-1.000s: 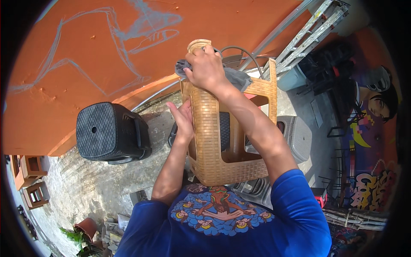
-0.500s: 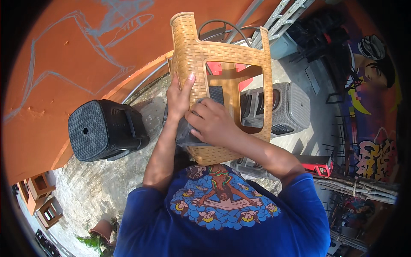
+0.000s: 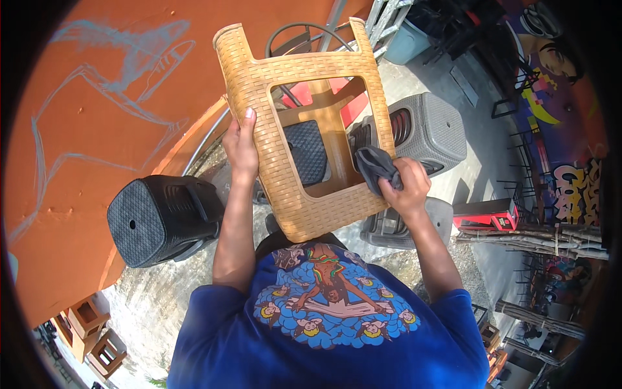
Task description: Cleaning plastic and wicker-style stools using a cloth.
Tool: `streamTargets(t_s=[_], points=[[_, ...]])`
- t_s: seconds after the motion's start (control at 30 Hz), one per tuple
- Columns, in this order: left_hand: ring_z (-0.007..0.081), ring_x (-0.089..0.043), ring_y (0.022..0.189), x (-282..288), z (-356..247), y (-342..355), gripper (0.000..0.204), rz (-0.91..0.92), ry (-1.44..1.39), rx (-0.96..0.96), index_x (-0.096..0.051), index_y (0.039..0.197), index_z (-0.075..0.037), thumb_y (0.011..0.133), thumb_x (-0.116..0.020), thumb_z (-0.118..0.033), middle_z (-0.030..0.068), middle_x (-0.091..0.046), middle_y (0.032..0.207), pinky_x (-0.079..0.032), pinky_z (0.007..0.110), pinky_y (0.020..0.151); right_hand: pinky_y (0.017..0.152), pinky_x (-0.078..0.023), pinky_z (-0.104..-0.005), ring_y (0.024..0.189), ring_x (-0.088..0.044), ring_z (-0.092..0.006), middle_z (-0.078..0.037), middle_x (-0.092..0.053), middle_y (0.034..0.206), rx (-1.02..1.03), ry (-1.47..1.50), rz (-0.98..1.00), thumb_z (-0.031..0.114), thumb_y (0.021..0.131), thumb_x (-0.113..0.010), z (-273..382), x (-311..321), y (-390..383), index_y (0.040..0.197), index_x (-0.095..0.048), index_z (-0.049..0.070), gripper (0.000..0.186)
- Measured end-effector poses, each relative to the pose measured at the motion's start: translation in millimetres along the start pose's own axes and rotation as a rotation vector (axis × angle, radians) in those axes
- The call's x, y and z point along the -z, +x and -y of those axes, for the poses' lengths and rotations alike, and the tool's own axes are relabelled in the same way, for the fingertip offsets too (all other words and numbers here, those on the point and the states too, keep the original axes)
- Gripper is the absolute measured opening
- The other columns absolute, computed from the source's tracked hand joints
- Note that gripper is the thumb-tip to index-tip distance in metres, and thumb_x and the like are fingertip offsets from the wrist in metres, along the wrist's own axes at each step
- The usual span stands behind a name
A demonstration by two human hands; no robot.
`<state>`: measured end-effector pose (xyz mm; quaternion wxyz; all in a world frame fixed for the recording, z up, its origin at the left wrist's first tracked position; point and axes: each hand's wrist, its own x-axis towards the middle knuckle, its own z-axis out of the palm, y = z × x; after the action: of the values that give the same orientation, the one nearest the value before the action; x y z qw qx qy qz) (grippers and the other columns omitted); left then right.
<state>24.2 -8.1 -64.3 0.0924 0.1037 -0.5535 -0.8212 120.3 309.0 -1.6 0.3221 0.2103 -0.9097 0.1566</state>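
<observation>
A tan plastic stool with a woven pattern is held tilted in front of my body, its legs pointing away and a large opening facing up. My left hand grips its left side, with the thumb lying on the top face. In my right hand is a bunched dark grey cloth, pressed against the stool's right leg near the lower corner. Through the opening I see the dark patterned top of another stool on the floor.
A black stool lies to the left, by the orange wall. Grey stools, one large, are on the right, with a red and black box and bundled sticks nearby. A ladder leans at the back.
My right hand has moved with the cloth from the stool's left side to its right leg. The stool has shifted left and tilted, and my left hand has moved left with it.
</observation>
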Motion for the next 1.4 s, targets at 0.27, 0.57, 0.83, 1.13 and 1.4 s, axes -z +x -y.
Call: streamTargets(t_s=[0.27,0.57,0.83,1.13,1.4], points=[[0.023,-0.06,0.108,-41.5,3.1,-6.8,0.072,-0.086,0.076,-0.07,-0.033,0.141,0.012,0.097,-0.064,-0.036,0.026,-0.06,0.12,-0.045,0.033,0.097,0.069,-0.054,-0.034,0.084,-0.061,-0.0242,-0.006,-0.06,0.093,0.451,0.334,0.341,0.024,0.055,-0.082,133.1,-21.7,12.1,0.097,-0.066,0.006,0.048],[0.0164,-0.056,0.119,-61.9,-3.5,-23.8,0.067,0.1,-0.123,0.007,-0.028,0.149,0.012,0.104,-0.053,-0.031,0.0177,-0.057,0.135,-0.042,0.027,0.103,0.072,-0.056,-0.0369,0.079,-0.069,-0.0318,-0.016,-0.067,0.088,-0.271,0.236,0.209,0.01,0.06,-0.076,30.6,21.5,-25.4,0.094,-0.066,-0.001,0.037],[0.0199,-0.066,0.095,-146.7,-88.6,-59.7,0.075,0.497,-0.432,0.172,-0.013,0.158,-0.006,0.104,-0.032,-0.053,0.0172,-0.069,0.105,-0.049,0.033,0.092,0.073,-0.053,-0.0255,0.084,-0.067,-0.0118,-0.015,-0.071,0.099,-0.706,1.033,0.161,-0.005,0.077,-0.073,46.8,45.8,44.1,0.14,-0.039,-0.006,0.072],[0.019,-0.063,0.09,1.5,-54.2,49.3,0.077,-0.12,0.935,-0.373,-0.055,0.134,0.002,0.084,-0.072,-0.053,0.0152,-0.065,0.101,-0.052,0.036,0.078,0.069,-0.049,-0.0181,0.078,-0.065,-0.0061,-0.006,-0.071,0.091,-0.557,1.403,0.258,0.02,0.087,-0.078,20.6,9.6,50.7,0.139,-0.043,-0.006,0.068],[0.0264,-0.066,0.082,49.0,84.9,33.4,0.104,0.44,-0.401,0.734,-0.052,0.134,0.002,0.084,-0.032,-0.087,0.0135,-0.068,0.102,-0.056,0.038,0.082,0.077,-0.051,-0.0217,0.087,-0.068,-0.0101,-0.008,-0.071,0.096,-0.526,1.4,0.299,0.014,0.088,-0.076,21.1,-19.8,67.6,0.137,-0.044,-0.007,0.062]])
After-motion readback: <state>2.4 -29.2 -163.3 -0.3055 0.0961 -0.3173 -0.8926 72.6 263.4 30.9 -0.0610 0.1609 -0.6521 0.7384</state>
